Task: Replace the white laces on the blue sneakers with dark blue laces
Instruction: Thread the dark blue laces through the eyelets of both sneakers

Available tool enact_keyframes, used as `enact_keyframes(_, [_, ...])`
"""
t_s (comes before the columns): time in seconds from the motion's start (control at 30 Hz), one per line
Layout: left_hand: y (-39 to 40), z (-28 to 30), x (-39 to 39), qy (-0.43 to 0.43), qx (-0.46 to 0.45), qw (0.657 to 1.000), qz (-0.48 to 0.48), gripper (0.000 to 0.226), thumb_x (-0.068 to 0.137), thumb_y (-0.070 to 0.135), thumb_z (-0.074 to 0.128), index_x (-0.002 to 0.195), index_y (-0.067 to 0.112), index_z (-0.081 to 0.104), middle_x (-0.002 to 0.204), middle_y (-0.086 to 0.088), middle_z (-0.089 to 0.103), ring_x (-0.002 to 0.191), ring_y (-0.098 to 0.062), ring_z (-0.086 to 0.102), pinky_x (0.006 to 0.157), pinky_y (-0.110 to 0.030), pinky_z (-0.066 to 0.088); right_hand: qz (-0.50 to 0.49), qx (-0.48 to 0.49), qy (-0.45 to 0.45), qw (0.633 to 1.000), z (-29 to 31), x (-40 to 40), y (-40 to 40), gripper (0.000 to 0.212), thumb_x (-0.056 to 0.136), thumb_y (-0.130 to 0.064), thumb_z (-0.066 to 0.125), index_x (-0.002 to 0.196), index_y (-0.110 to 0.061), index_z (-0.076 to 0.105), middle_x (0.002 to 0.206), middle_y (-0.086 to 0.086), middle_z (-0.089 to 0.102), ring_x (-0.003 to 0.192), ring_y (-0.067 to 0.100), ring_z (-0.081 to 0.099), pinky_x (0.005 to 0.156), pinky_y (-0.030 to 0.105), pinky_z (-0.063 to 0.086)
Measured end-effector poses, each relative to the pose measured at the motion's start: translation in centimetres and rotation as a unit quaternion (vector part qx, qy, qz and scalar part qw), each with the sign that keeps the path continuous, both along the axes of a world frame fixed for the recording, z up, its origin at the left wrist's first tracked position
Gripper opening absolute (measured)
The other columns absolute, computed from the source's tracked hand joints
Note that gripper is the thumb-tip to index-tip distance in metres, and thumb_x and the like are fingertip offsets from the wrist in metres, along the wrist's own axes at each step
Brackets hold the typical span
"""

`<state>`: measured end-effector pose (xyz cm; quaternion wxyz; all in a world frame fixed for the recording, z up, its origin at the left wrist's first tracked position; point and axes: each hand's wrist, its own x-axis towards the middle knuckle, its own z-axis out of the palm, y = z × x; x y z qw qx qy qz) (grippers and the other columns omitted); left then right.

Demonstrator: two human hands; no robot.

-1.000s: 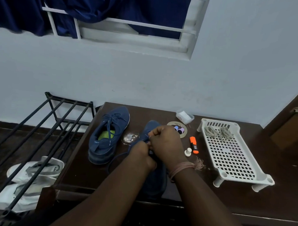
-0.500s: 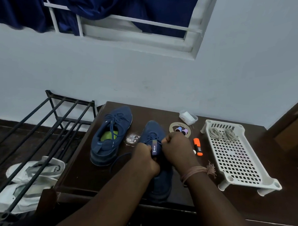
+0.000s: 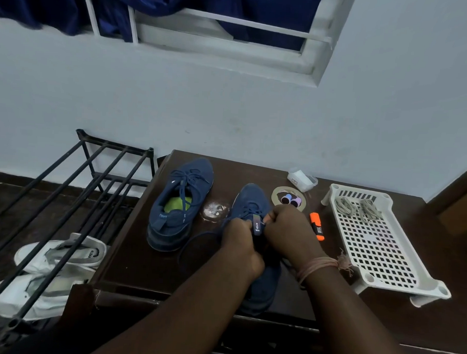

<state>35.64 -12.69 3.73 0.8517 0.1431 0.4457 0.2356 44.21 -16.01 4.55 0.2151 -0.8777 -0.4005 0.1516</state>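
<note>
Two blue sneakers stand on a dark wooden table [image 3: 143,266]. The left sneaker [image 3: 180,201] carries a tied dark blue lace. The right sneaker [image 3: 252,201] lies under both hands, toe pointing away; its heel is mostly hidden by my arms. My left hand [image 3: 240,246] and my right hand [image 3: 291,233] grip the dark blue lace at the shoe's tongue, whose label shows between them. A loop of dark blue lace [image 3: 194,242] hangs out to the left on the table. Two bundled white laces [image 3: 356,207] lie on the far end of a white perforated tray [image 3: 379,252].
An orange highlighter [image 3: 317,226], a tape ring with small spools [image 3: 289,198] and a small white box [image 3: 302,178] lie behind the hands. A black metal rack [image 3: 79,186] stands left of the table, with white sneakers [image 3: 49,270] beneath it.
Both hands have shifted back toward me along the right sneaker, baring more of its toe and the tongue label. The camera view has tilted slightly.
</note>
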Motion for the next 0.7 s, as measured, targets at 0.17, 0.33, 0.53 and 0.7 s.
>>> enact_keyframes(0.17, [-0.8,0.9,-0.4,0.004,0.007,1.000,-0.030,0.030,0.103,0.013,0.038,0.089,0.005,0.064,0.083,-0.016,0.063,0.074,-0.028,0.058,0.064,-0.034,0.047,-0.017,0.016,-0.002,1.000,-1.1,0.6,0.0,0.011,0.082,-0.011,0.058,0.076,-0.004,0.065,0.072,0.009,0.066,0.074,0.026,0.065,0.071,0.039,0.057])
enact_keyframes(0.33, [-1.1,0.7,-0.3,0.016,0.019,0.999,-0.024,0.023,0.101,0.007,0.043,0.088,0.009,0.063,0.085,-0.011,0.064,0.075,-0.022,0.060,0.063,-0.029,0.048,-0.054,0.113,0.057,0.990,-1.2,1.1,0.1,0.016,0.081,-0.006,0.065,0.086,-0.020,0.070,0.080,-0.003,0.071,0.078,0.013,0.066,0.067,0.023,0.051])
enact_keyframes(0.53, [-0.5,-0.6,0.0,0.027,0.033,0.999,-0.032,0.023,0.102,0.008,0.044,0.100,0.007,0.067,0.092,-0.014,0.068,0.080,-0.025,0.063,0.064,-0.033,0.050,0.006,0.115,0.029,0.993,-1.4,0.8,0.3,0.021,0.084,-0.001,0.061,0.091,-0.018,0.070,0.080,-0.006,0.070,0.075,0.006,0.064,0.073,0.023,0.054])
enact_keyframes(0.7, [-0.8,-1.5,0.3,0.046,0.072,0.996,-0.012,0.032,0.104,0.012,0.041,0.131,0.013,0.059,0.119,-0.022,0.069,0.090,-0.029,0.070,0.054,-0.029,0.056,0.082,0.089,-0.020,0.992,-1.1,0.9,0.7,0.017,0.089,-0.011,0.060,0.100,-0.023,0.066,0.081,-0.010,0.063,0.070,0.003,0.057,0.062,0.012,0.040])
